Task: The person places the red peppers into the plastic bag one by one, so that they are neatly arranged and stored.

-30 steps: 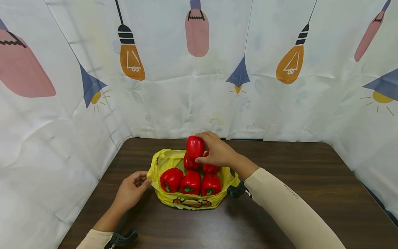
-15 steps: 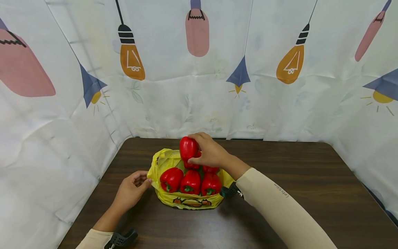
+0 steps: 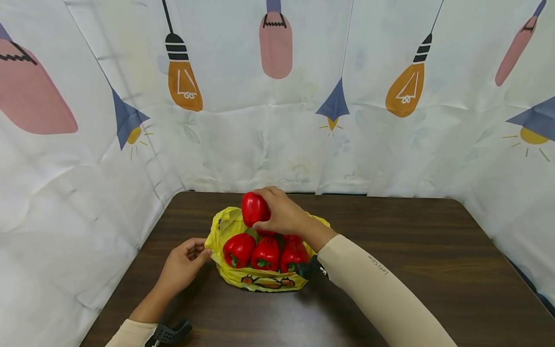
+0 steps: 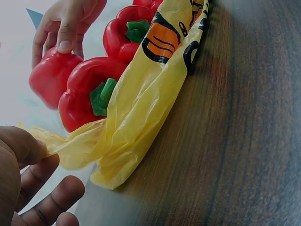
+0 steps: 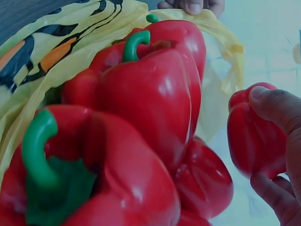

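Note:
A yellow plastic bag (image 3: 274, 284) with black and orange print lies mouth-up, holding several red bell peppers (image 3: 266, 254) with green stems. My right hand (image 3: 284, 212) grips one more red bell pepper (image 3: 255, 209) from its right side, raised over the back left part of the bag. In the right wrist view, the thumb and fingers curl round that held pepper (image 5: 254, 134). My left hand (image 3: 182, 265) pinches the left rim of the bag; the left wrist view shows thumb and forefinger on the thin yellow plastic (image 4: 80, 150). The right forearm partly hides the bag's right side.
The bag rests on a dark wood-grain table (image 3: 390, 241). Behind and to the left hangs a white curtain (image 3: 243, 144) printed with lamps, reaching down to the table's back edge. Both wrists wear dark straps, the left one (image 3: 171, 332) near the front edge of the view.
My right hand has carried the gripped bell pepper leftward across the back of the bag and slightly down. The left hand and the bag's left rim have stayed in place.

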A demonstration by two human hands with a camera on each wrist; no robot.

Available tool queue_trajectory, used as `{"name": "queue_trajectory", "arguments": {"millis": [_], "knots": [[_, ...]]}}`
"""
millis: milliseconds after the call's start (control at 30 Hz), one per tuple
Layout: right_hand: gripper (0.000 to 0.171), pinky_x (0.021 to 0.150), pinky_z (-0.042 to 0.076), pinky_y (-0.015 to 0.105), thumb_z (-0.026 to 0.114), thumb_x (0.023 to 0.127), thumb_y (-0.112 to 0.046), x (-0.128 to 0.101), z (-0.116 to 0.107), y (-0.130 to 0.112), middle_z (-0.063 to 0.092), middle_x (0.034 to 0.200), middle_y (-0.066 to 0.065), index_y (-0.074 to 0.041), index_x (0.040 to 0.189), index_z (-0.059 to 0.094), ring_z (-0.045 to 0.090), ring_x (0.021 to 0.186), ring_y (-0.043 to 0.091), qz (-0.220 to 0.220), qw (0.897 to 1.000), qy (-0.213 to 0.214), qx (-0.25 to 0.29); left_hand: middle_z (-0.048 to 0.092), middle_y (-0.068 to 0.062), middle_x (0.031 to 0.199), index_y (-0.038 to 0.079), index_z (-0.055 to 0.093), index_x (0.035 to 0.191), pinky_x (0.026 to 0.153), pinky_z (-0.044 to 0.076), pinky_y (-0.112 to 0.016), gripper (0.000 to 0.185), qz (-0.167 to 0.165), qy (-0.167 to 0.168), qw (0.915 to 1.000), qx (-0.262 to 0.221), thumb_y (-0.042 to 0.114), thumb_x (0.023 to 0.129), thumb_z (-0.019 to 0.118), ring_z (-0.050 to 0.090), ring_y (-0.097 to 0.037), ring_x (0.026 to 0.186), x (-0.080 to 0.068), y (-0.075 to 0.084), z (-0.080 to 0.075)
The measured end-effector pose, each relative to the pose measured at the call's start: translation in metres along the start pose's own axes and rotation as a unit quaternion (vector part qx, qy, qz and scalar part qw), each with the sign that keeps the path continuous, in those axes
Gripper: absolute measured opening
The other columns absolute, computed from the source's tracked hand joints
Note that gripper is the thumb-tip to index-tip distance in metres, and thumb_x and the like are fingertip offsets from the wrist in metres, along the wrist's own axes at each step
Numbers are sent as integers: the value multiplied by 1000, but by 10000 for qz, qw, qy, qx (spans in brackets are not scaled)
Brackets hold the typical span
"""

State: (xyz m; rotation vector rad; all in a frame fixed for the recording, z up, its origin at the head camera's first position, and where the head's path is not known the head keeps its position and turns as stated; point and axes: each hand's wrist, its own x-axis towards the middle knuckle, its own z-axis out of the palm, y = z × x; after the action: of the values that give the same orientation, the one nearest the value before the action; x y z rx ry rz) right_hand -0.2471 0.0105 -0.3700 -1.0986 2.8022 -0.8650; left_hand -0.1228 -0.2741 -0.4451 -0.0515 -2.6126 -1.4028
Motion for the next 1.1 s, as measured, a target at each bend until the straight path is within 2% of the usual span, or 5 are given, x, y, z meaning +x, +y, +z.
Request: {"name": "queue_trajectory", "arguments": {"millis": [300,633,900,1100], "knots": [[87,95,53,43,86,83,-43,8,9,-6,42,150,6,-20,154,41,49,128,23,36,9999,-9,-140,71,-8,100,1,69,116,75,55,-23,23,68,34,10000,-7,16,98,72,67,-12,84,1,-3,0],[89,98,52,44,86,83,-40,13,20,-9,41,152,9,-19,155,39,50,128,25,202,9996,-28,-178,71,-8,101,1,69,117,76,54,-23,25,1,35,10000,24,17,98,72,67,-14,86,1,-3,0],[85,107,45,42,82,87,-41,11,23,-7,35,158,8,-17,156,39,36,143,27,148,9991,-278,-300,71,-8,100,1,69,117,76,54,-23,24,24,36,10000,-38,16,98,72,67,-13,86,0,-4,1],[83,108,44,44,81,89,-42,7,17,-5,36,158,7,-18,156,39,35,144,28,258,9987,-293,-313,71,-7,100,1,70,117,76,54,-23,24,36,43,10000,-46,16,98,72,67,-12,86,0,-5,0]]}}
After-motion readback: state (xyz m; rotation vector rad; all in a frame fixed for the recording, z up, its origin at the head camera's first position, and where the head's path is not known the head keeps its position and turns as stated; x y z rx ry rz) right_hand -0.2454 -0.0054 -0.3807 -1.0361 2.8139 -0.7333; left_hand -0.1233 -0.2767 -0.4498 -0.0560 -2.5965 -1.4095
